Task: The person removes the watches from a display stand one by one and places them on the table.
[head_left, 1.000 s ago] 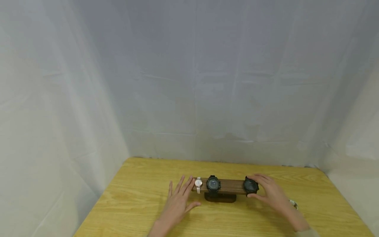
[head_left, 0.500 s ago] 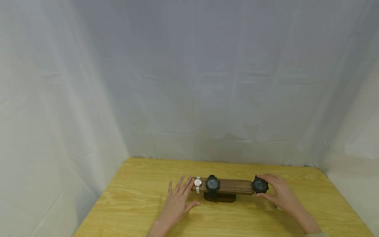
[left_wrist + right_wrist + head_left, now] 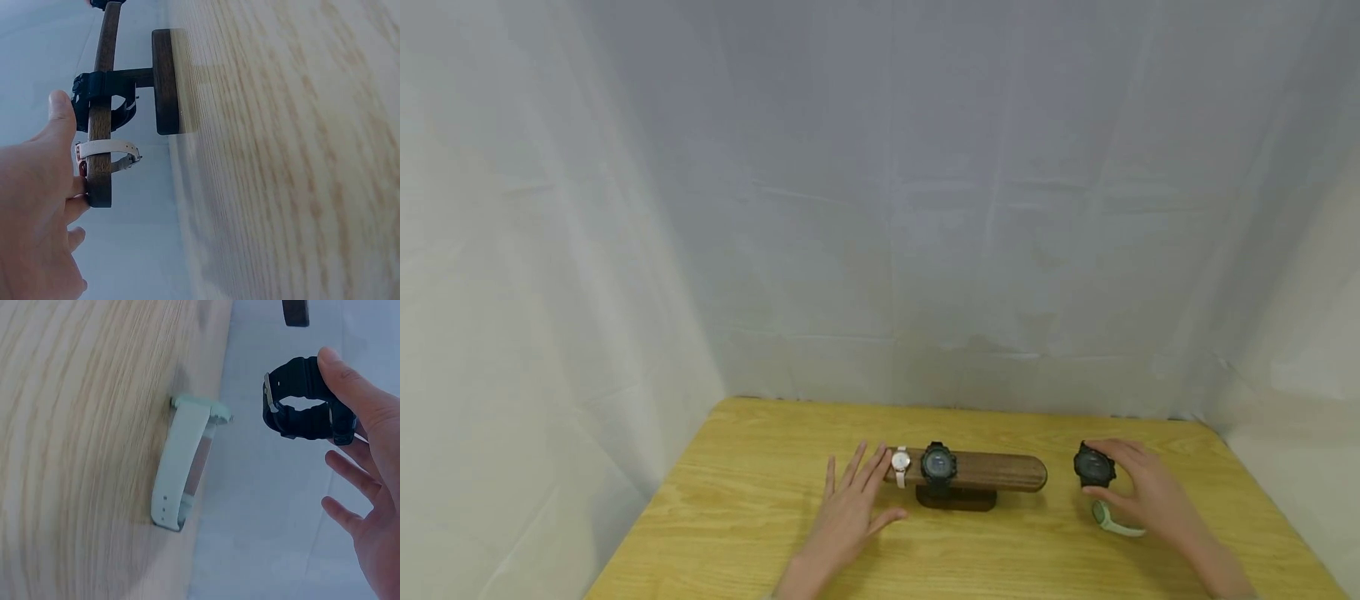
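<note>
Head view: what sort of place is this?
Probably a makeshift filming booth: pale sheets hang behind and on both sides of a wood-grain table, which bears a watch stand.

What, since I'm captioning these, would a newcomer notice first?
Probably a black watch, pinched by the right hand beyond the end of the wooden stand. Then the pale green watch lying on the table near that hand, and the small white-strapped watch on the stand beside the left hand.

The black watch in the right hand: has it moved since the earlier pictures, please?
Yes: the black watch has moved right, off the end of the wooden stand.
</note>
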`<move>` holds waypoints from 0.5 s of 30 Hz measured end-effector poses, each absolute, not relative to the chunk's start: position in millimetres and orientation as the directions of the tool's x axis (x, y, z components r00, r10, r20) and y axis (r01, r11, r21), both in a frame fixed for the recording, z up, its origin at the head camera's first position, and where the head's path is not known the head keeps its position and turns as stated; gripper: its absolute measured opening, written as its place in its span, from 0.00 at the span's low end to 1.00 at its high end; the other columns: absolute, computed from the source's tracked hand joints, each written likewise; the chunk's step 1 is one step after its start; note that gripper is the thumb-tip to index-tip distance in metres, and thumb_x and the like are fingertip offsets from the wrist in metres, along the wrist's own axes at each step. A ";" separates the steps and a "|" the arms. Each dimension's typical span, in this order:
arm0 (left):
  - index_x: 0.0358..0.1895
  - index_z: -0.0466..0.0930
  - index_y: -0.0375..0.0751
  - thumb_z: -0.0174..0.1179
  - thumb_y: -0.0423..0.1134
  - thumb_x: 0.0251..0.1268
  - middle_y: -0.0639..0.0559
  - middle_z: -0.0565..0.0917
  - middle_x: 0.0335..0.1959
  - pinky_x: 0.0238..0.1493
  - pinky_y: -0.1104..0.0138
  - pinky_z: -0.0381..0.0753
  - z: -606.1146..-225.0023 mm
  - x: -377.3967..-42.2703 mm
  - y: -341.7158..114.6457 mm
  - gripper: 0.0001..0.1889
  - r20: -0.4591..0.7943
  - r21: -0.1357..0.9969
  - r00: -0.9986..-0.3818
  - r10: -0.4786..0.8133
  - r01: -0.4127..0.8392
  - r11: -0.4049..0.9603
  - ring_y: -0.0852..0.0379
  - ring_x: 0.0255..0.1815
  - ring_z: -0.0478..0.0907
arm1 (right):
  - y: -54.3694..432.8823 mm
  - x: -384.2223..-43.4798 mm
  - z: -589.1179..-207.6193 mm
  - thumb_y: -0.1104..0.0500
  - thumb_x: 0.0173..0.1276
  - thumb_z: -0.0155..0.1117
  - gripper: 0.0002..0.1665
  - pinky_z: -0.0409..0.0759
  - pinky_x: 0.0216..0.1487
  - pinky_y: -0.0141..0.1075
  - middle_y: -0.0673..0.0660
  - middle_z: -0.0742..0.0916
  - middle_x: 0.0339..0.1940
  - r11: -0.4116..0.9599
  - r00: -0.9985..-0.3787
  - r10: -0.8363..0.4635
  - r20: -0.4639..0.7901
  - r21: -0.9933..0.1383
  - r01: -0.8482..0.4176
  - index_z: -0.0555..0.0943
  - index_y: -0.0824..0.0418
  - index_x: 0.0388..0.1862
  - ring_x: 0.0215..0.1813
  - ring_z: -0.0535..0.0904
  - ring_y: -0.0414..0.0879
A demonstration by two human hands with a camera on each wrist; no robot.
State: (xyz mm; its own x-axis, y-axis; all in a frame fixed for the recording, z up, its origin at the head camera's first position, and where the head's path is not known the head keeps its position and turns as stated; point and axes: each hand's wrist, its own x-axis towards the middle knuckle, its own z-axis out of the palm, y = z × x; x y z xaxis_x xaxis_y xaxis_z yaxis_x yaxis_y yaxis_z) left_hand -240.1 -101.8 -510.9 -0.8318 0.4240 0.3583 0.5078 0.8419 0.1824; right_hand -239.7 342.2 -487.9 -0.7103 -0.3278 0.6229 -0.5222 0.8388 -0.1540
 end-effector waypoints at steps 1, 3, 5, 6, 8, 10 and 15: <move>0.80 0.58 0.43 0.59 0.61 0.67 0.49 0.59 0.81 0.76 0.33 0.42 -510.9 -240.1 -101.7 0.44 0.356 0.186 -0.833 0.423 0.507 0.842 0.43 0.82 0.48 | 344.3 -238.5 -487.2 0.55 0.41 0.88 0.43 0.83 0.46 0.59 0.59 0.87 0.51 0.844 -0.719 -0.322 0.616 -0.158 -0.513 0.82 0.60 0.59 0.51 0.82 0.60; 0.80 0.57 0.44 0.59 0.61 0.67 0.49 0.58 0.81 0.76 0.33 0.42 -510.9 -240.3 -101.6 0.44 0.350 0.185 -0.836 0.422 0.504 0.844 0.43 0.83 0.47 | 348.5 -236.3 -485.7 0.54 0.42 0.87 0.42 0.82 0.47 0.60 0.60 0.87 0.52 0.854 -0.738 -0.309 0.600 -0.165 -0.493 0.82 0.60 0.59 0.52 0.82 0.61; 0.80 0.57 0.44 0.59 0.61 0.67 0.50 0.58 0.81 0.76 0.34 0.41 -511.0 -240.7 -101.8 0.44 0.346 0.182 -0.838 0.422 0.501 0.846 0.44 0.83 0.46 | 352.5 -234.0 -484.0 0.52 0.44 0.87 0.42 0.80 0.48 0.61 0.61 0.87 0.53 0.863 -0.757 -0.296 0.582 -0.177 -0.474 0.81 0.60 0.60 0.53 0.81 0.63; 0.80 0.57 0.44 0.59 0.61 0.67 0.50 0.58 0.81 0.76 0.34 0.41 -511.0 -240.8 -101.9 0.44 0.345 0.180 -0.838 0.422 0.501 0.847 0.44 0.83 0.46 | 354.3 -232.9 -483.4 0.52 0.45 0.86 0.42 0.80 0.48 0.62 0.61 0.87 0.53 0.866 -0.764 -0.291 0.577 -0.181 -0.467 0.81 0.60 0.60 0.53 0.80 0.63; 0.80 0.57 0.44 0.59 0.61 0.68 0.50 0.57 0.81 0.76 0.34 0.42 -511.1 -241.1 -102.2 0.44 0.344 0.174 -0.838 0.423 0.500 0.848 0.44 0.83 0.46 | 357.9 -230.5 -481.9 0.51 0.45 0.86 0.42 0.80 0.48 0.62 0.62 0.87 0.53 0.869 -0.773 -0.281 0.568 -0.192 -0.457 0.81 0.60 0.61 0.53 0.80 0.64; 0.80 0.57 0.43 0.59 0.61 0.68 0.49 0.58 0.81 0.76 0.34 0.42 -511.1 -241.4 -102.3 0.44 0.345 0.171 -0.837 0.424 0.500 0.849 0.44 0.83 0.46 | 362.0 -228.4 -481.0 0.51 0.45 0.86 0.42 0.79 0.48 0.62 0.62 0.87 0.53 0.871 -0.777 -0.274 0.567 -0.195 -0.450 0.81 0.60 0.61 0.53 0.80 0.64; 0.80 0.57 0.43 0.59 0.61 0.68 0.49 0.58 0.81 0.76 0.34 0.41 -511.1 -242.0 -102.3 0.44 0.346 0.172 -0.837 0.424 0.501 0.848 0.43 0.83 0.47 | 373.4 -225.0 -480.0 0.52 0.43 0.87 0.43 0.79 0.46 0.62 0.63 0.87 0.52 0.877 -0.775 -0.259 0.576 -0.195 -0.438 0.81 0.61 0.60 0.51 0.81 0.64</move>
